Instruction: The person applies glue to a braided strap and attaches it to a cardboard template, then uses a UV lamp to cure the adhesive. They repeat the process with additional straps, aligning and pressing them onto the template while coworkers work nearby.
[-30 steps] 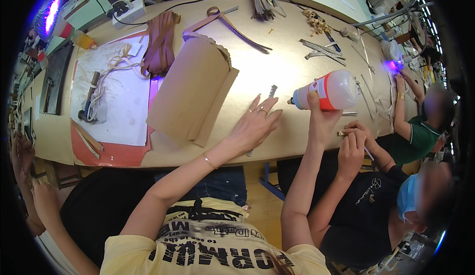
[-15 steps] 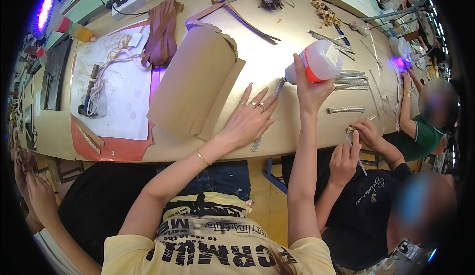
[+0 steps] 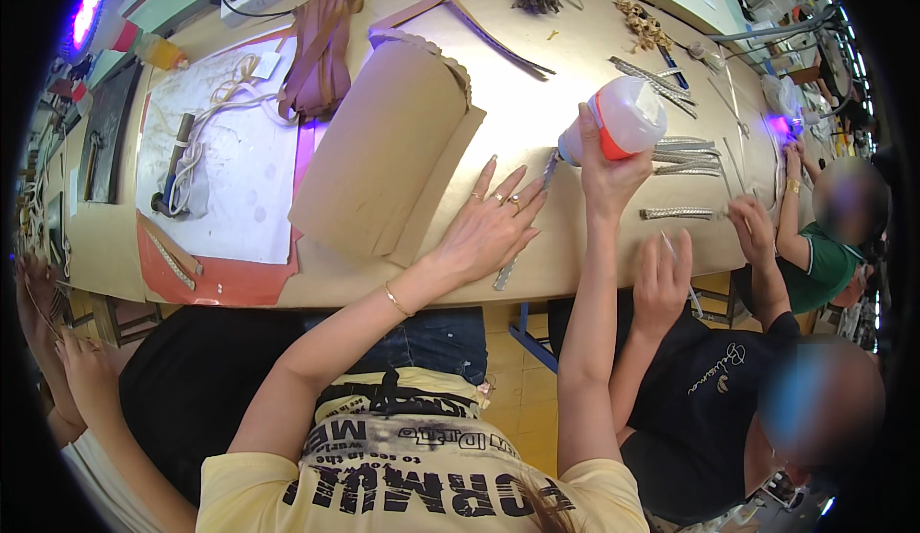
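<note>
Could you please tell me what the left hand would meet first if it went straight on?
Past the narrow strip running beneath it, probably the white bottle in the right hand, though the bottle's height is unclear.

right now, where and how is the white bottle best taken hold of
The bottle is probably best held by its wide, rounded body, from the near side, as the right hand does. It leans with its narrow end down and left toward the grey strip, so a grip there might crowd the left hand.
</note>
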`<state>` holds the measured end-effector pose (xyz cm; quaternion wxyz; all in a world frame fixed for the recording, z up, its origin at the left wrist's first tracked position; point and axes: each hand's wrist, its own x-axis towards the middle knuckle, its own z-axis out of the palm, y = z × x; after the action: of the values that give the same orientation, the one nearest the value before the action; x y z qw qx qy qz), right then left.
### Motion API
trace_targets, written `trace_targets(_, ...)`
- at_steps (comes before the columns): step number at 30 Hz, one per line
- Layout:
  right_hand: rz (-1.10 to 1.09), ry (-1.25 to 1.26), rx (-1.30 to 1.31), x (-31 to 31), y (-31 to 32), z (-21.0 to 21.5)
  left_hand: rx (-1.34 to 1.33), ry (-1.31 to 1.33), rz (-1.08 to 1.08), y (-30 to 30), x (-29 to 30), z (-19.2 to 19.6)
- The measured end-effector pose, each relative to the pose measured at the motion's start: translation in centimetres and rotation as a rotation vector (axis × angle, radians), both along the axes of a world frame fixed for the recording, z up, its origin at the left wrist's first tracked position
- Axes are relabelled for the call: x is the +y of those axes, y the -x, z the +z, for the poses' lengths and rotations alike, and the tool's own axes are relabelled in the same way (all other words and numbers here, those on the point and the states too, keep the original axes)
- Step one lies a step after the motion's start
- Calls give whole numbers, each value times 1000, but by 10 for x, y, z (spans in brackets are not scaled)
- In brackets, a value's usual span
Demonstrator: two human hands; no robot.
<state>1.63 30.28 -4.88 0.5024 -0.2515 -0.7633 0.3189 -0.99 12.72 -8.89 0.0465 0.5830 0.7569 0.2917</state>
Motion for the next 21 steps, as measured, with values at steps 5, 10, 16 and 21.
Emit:
trace_targets(5,-19,-1,-26,-3,-3,1,-28,-16,-18,-6,-20,9)
trace_targets(10,-21,-9,-63,-7,-8,0,-23,82,-109,-19,-58,13)
trace_targets(16,6,24,-69,-12,-15,-1,-15,25,-90,-23,-66,7)
trace_targets(21,10,3,-66,-17,-20,-3,7,27,-82,-23,-67,5)
